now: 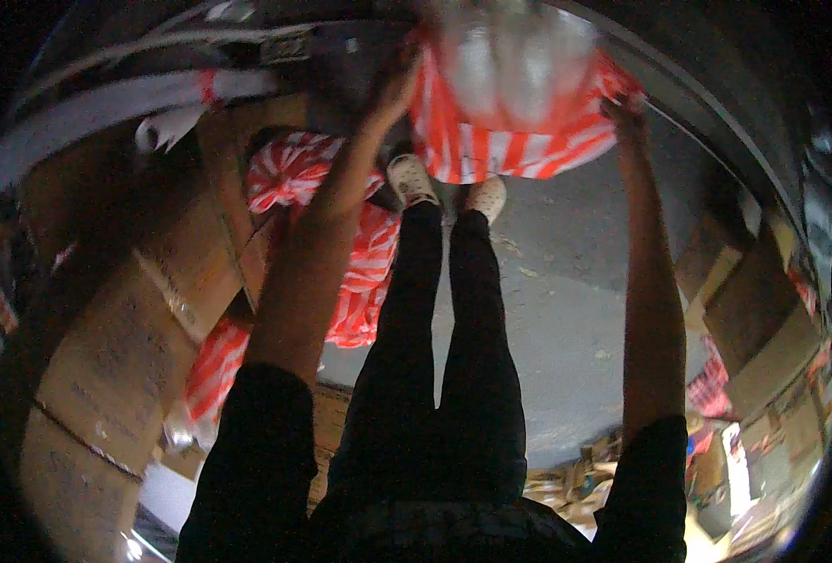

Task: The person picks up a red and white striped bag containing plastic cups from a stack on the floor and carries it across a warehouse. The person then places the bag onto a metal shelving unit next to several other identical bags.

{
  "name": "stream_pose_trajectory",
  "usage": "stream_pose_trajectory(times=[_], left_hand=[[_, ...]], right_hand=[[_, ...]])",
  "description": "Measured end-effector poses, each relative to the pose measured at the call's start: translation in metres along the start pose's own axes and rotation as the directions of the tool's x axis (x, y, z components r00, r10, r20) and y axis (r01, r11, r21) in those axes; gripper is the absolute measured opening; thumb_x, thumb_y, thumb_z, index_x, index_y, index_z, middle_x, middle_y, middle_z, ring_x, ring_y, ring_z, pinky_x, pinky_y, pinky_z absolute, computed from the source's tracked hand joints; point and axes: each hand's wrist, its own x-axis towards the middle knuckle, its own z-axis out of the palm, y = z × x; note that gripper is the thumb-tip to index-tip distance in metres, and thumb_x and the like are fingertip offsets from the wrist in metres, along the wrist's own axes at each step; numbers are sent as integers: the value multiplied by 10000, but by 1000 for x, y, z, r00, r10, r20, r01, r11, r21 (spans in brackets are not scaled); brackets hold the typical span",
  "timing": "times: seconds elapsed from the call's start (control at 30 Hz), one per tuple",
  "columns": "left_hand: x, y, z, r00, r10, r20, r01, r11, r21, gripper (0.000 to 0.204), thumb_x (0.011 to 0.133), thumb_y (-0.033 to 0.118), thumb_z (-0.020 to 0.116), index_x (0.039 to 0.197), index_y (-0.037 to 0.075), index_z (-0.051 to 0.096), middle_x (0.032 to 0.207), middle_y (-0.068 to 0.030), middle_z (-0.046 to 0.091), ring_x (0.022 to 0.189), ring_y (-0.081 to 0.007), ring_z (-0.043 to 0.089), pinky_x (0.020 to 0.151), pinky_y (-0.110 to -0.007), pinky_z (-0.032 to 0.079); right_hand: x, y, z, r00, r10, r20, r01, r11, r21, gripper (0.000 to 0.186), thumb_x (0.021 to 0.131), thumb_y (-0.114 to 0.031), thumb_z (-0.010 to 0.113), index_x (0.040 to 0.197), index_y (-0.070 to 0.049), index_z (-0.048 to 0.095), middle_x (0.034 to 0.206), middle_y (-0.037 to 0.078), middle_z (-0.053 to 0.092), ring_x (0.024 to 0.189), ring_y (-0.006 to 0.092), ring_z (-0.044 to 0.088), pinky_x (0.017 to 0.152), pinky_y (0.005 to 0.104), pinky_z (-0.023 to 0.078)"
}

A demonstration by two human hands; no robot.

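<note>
Both my arms stretch forward to a red-and-white striped plastic bag above the floor, just beyond my shoes. My left hand grips the bag's left edge; its fingers are dark and partly hidden. At the opposite edge my right hand is closed on the bag's gathered plastic. Clear, shiny plastic items rise from the bag's mouth, smeared by motion; I cannot make out their exact kind.
Tied striped bags lie to the left, beside stacked cardboard boxes. More cartons stand on the right. A white roll sits at the far left. Grey floor lies around my feet.
</note>
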Motion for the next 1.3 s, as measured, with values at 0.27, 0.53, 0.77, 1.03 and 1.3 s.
stream_pose_trajectory(times=[0.27,0.53,0.77,1.03,1.3], left_hand=[[-146,-81,-25,970,-19,-240,82,964,253,401,821,278,553,1125,22,497,1113,-198,519,1024,-329,506,876,-376,402],[-227,-127,-114,933,-171,-317,360,420,833,538,669,106,638,1180,124,471,1216,-94,428,1133,-286,399,897,-524,309],[-237,-272,-158,956,-282,88,26,378,925,422,727,111,575,1140,164,510,1169,-76,495,1084,-288,466,848,-484,410],[-190,-239,-207,640,-618,457,44,623,781,305,736,291,592,952,77,613,924,-143,614,851,-297,596,754,-401,476],[-127,-191,-246,815,-236,529,-236,699,675,333,729,312,614,955,67,611,867,-173,617,820,-307,600,726,-401,480]], right_hand=[[-34,-46,9,986,9,166,-6,1000,-18,428,755,-167,617,1127,-6,480,1013,65,527,919,150,515,818,299,414],[-37,-31,-20,989,-88,118,111,971,-210,434,820,-294,531,1124,11,489,994,87,569,914,196,534,818,327,384],[-27,-13,-36,962,-131,241,247,793,-557,345,901,-115,391,1238,-42,413,1180,168,488,1069,249,479,883,371,393],[-64,-3,-65,918,-239,315,393,447,-804,395,828,-46,494,1221,-71,465,1149,144,507,1023,250,495,874,333,399],[-68,2,-69,965,-48,258,140,925,-352,281,902,-255,441,1079,-65,550,963,46,527,878,138,494,775,257,393]])
